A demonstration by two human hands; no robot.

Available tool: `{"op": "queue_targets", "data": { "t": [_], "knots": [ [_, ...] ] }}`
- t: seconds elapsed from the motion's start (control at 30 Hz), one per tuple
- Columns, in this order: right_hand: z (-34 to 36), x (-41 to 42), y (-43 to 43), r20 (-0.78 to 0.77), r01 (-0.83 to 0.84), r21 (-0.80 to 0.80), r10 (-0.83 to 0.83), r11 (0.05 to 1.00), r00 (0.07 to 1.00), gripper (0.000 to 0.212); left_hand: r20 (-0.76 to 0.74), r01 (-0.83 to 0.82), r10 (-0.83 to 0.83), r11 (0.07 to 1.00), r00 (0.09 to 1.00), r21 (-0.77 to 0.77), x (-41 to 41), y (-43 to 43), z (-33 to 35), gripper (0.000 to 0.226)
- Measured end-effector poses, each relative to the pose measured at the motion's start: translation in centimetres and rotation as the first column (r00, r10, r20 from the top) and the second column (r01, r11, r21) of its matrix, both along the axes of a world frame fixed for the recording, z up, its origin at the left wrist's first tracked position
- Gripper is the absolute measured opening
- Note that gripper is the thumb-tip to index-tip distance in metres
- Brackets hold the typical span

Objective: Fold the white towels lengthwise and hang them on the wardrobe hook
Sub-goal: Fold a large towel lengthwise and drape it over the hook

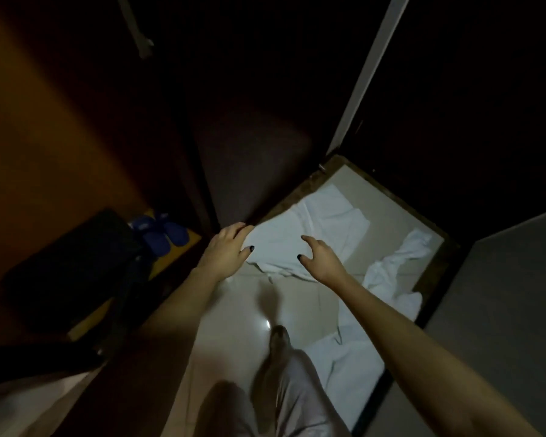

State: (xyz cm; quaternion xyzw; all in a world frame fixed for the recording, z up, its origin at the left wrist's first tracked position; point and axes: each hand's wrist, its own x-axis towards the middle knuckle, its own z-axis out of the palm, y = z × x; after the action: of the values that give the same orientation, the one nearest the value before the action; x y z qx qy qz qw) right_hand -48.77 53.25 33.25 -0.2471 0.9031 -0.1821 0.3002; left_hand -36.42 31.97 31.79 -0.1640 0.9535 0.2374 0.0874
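Observation:
A white towel (pixel 309 222) is spread over the pale tiled floor (pixel 234 323) in front of a dark wardrobe (pixel 252 152). My left hand (pixel 229 249) grips this towel's left corner, fingers curled around the edge. My right hand (pixel 320 261) hovers over the towel's near edge with its fingers spread and nothing in them. A second white towel (pixel 391 272) lies crumpled to the right, and a third (pixel 350 370) lies nearer to me. No wardrobe hook shows in the dark.
My leg and foot (pixel 278 342) stand on the tiles below my hands. Blue slippers (pixel 161 234) and a dark bag (pixel 70 272) sit on a low yellow stand at left. A white door edge (pixel 366 74) rises at upper right; a grey wall (pixel 501 294) closes the right side.

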Motion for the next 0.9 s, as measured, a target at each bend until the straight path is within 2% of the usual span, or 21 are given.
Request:
{"op": "queue_targets", "data": {
  "t": [0.1,0.2,0.3,0.37,0.47,0.63,0.8,0.83,0.9],
  "knots": [
    [-7.3,-1.6,0.2,0.033,-0.029,0.049,0.028,0.998,0.999,0.055,0.046,0.003,-0.004,1.0,0.999,0.021,-1.4,1.1,-7.8,0.055],
    [-15.4,-3.2,-0.9,0.039,-0.087,0.079,0.084,0.993,0.996,0.053,0.021,0.041,-0.041,0.999,0.999,-0.011,-2.5,1.3,-15.6,0.056],
    [-23.9,-5.1,-2.3,0.063,-0.215,0.115,0.209,0.97,0.976,0.053,-0.102,0.097,-0.101,0.995,0.99,-0.039,-3.7,0.6,-24.3,0.052],
    [-29.4,-6.8,-3.1,0.072,-0.318,0.145,0.311,0.937,0.948,0.055,-0.037,0.143,-0.146,0.986,0.989,-0.089,-4.5,0.3,-30.3,0.049],
    [-37.6,-9.0,-3.9,0.049,-0.362,0.164,0.359,0.918,0.932,0.055,-0.026,0.046,-0.045,0.999,0.999,0.019,-4.6,0.4,-39.8,0.049],
    [-51.0,-9.4,-3.2,0.059,-0.358,0.192,0.353,0.914,0.934,0.059,0.016,-0.014,0.013,0.997,1.0,0.074,-5.5,1.7,-52.7,0.055],
    [-61.4,-8.6,-3.3,-0.11,-0.31,0.083,0.318,0.947,0.942,0.065,-0.062,-0.106,0.116,0.985,0.991,0.139,-7.2,2.3,-62.2,0.055],
    [-63.0,-8.2,-3.3,-0.144,-0.298,0.085,0.308,0.951,0.94,0.06,-0.036,-0.134,0.141,0.979,0.989,0.153,-7.0,2.5,-63.7,0.057],
    [-65.3,-7.6,-3.5,-0.227,-0.292,0.071,0.301,0.954,0.926,0.037,-0.021,-0.151,0.156,0.975,0.988,0.163,-6.6,3.0,-65.9,0.06]
  ]
}}
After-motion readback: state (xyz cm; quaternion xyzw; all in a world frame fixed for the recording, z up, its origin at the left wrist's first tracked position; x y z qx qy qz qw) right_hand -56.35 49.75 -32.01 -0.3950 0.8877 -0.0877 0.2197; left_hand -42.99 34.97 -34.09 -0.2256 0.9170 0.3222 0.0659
